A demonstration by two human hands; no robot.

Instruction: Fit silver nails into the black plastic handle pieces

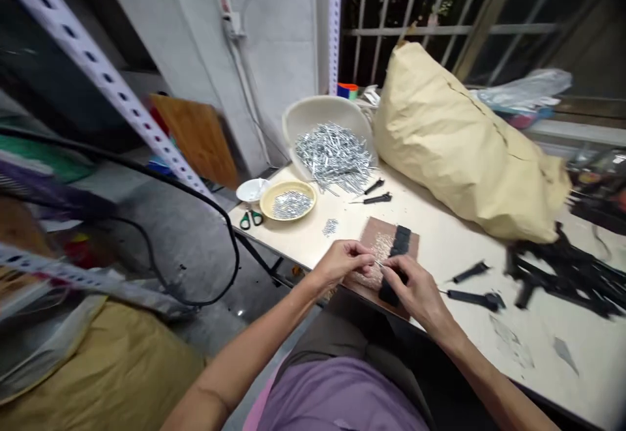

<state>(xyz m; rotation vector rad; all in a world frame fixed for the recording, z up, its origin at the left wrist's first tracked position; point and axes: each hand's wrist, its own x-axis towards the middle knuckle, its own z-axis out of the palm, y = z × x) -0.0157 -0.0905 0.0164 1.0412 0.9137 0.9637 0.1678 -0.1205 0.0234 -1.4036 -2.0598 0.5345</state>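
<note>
Both hands meet over the bench [440, 238], right above the flat brown board [413, 242] with its scatter of tiny pale bits [382, 240] and a chunky black strip [401, 239] running across it. The left hand [349, 260] is drawn in tight, thumb against finger; the right hand [408, 281] mirrors it, fingertips nearly closed. And there, bridging the small gap between them, is the slim, silvery, metal-looking piece [380, 263], apparently pinched from either side, its ends lost behind the fingertips. Fine work, this! A light pinch, close to the join, should give the best control; squeeze too hard and something so thin could roll or spring away. One hand ought to steady while the other makes the adjustments, forearms quiet. Staying low over the board looks wise: a dropped piece would land close by, though spotting it among those pale bits might be tricky.
</note>
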